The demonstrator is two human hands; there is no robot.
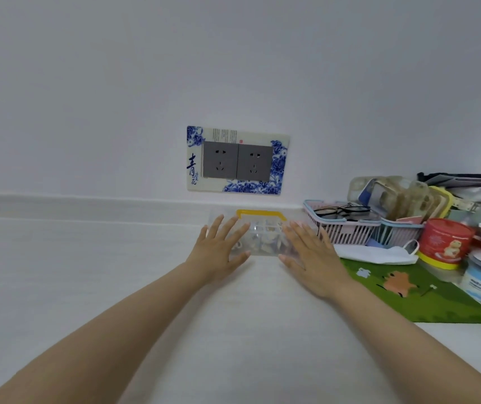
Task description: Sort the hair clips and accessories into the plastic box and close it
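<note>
In the head view, one clear rectangular plastic box (263, 240) with a yellow handle (261, 214) on its lid is seen on the white tabletop (87, 272), close to the wall below a double grey socket plate (237, 160) framed in blue-and-white floral print. Pale hair clips and accessories (265, 243) are glimpsed through its walls; their number cannot be told. Two bare hands are laid against the box: the left hand (219, 249) and the right hand (312, 258), both flat with fingers spread, closed around nothing. To the right, one pink slatted basket (347, 230) holding one pair of black glasses (341, 210), one white face mask (376, 254), one red round tin (445, 243) and one green mat (426, 295) are seen.
</note>
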